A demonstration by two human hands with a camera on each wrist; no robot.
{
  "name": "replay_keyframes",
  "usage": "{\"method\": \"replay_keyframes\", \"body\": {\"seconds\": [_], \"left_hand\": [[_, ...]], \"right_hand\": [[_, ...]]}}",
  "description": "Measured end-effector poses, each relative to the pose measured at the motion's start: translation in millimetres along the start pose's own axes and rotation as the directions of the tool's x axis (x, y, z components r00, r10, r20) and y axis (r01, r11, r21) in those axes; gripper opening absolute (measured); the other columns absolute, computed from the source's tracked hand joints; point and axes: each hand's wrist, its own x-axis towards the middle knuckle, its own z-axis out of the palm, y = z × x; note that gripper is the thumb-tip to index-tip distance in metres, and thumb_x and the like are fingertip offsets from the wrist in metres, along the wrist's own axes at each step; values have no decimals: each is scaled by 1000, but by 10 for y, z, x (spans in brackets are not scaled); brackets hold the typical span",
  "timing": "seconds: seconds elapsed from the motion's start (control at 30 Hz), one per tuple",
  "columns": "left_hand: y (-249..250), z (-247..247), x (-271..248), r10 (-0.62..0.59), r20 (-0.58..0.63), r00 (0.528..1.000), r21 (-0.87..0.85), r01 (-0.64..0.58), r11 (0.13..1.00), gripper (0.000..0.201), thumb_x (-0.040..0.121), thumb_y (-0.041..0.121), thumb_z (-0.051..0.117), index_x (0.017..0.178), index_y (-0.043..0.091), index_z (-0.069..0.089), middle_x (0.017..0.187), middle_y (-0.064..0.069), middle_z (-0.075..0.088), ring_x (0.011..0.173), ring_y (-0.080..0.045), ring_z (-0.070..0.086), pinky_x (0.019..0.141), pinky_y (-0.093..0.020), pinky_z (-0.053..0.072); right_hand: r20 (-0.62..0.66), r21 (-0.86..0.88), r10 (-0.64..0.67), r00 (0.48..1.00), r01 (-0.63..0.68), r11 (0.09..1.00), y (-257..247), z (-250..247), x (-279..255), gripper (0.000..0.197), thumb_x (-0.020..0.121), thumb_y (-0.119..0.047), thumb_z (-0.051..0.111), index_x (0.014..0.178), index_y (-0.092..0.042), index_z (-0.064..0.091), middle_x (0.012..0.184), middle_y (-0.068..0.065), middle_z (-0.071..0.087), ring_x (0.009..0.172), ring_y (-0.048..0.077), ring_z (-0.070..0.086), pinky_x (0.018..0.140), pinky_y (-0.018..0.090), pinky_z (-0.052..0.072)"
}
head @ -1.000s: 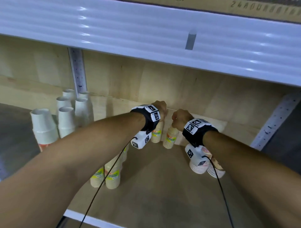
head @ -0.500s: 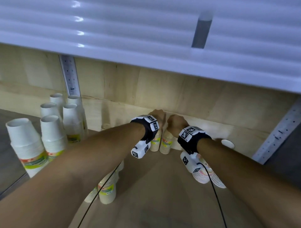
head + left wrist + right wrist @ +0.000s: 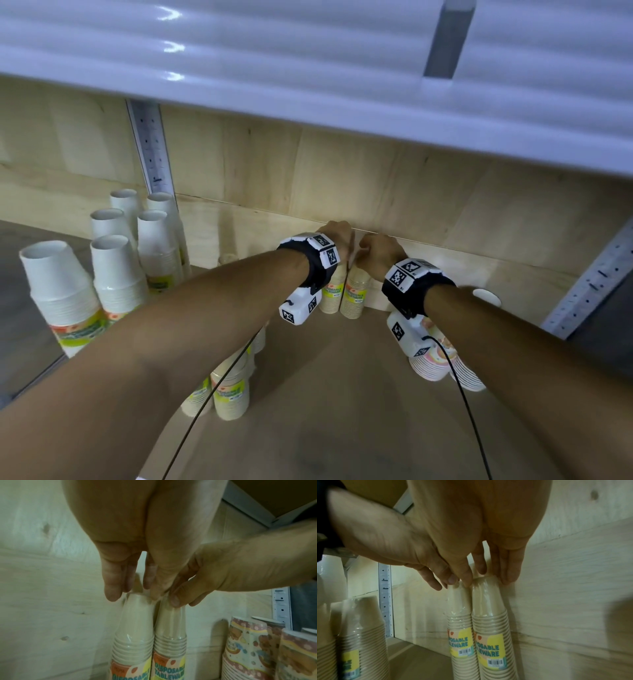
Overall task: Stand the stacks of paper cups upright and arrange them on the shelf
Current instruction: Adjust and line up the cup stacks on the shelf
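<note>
Two beige paper cup stacks in clear wrap stand upright and touching at the back of the wooden shelf (image 3: 342, 411), against the back wall. My left hand (image 3: 337, 236) pinches the top of the left stack (image 3: 330, 294) between thumb and fingers. My right hand (image 3: 375, 248) pinches the top of the right stack (image 3: 356, 296) the same way. In the left wrist view my left hand (image 3: 135, 595) sits over its stack (image 3: 135, 622). The right wrist view shows my right hand (image 3: 488, 581) on its stack (image 3: 489, 608).
Several white cup stacks (image 3: 116, 274) stand upright at the left. More beige stacks (image 3: 229, 394) stand under my left forearm. Patterned cup stacks (image 3: 435, 363) stand under my right wrist. A white upper shelf (image 3: 308, 68) overhangs, with metal uprights (image 3: 150, 147) on both sides.
Both hands have drawn together and moved toward the back wall, so the two beige stacks now stand side by side and touching. The view has shifted lower and closer.
</note>
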Motion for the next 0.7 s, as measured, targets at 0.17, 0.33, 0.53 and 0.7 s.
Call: {"method": "replay_keyframes", "body": {"seconds": [0.17, 0.33, 0.53, 0.7], "left_hand": [[26, -330, -303, 1, -13, 1000, -80, -2, 997, 32, 89, 16, 64, 119, 5, 63, 119, -13, 64, 107, -29, 64, 80, -30, 49], [-84, -633, -615, 37, -1, 999, -63, -37, 997, 42, 87, 19, 70, 125, 6, 58, 127, -9, 57, 109, -26, 61, 85, -32, 51], [-284, -945, -1090, -8, 28, 1000, -4, 9, 1000, 37, 87, 19, 70, 121, 4, 64, 126, -11, 61, 92, -19, 54, 77, -29, 46], [-474, -1139, -1524, -71, 87, 994, 44, 68, 997, 36, 86, 15, 70, 119, 4, 65, 107, -5, 63, 85, -16, 54, 66, -23, 45]], "right_hand": [[-24, -5, -59, 998, 59, 998, -131, -175, -177, 40, 88, -24, 63, 125, -11, 59, 130, 7, 56, 117, 25, 55, 86, 28, 43], [-32, -12, -158, 987, 157, 987, -367, -287, -362, 38, 87, -31, 66, 119, -10, 64, 122, 9, 62, 110, 26, 59, 85, 29, 46], [24, 6, -236, 971, 236, 972, -739, -312, -589, 37, 83, -35, 69, 116, -18, 65, 118, 6, 63, 108, 23, 58, 89, 32, 50], [120, 57, -284, 951, 279, 959, -1107, -247, -812, 23, 79, -38, 72, 98, -28, 67, 107, 6, 64, 97, 22, 61, 80, 29, 49]]}}
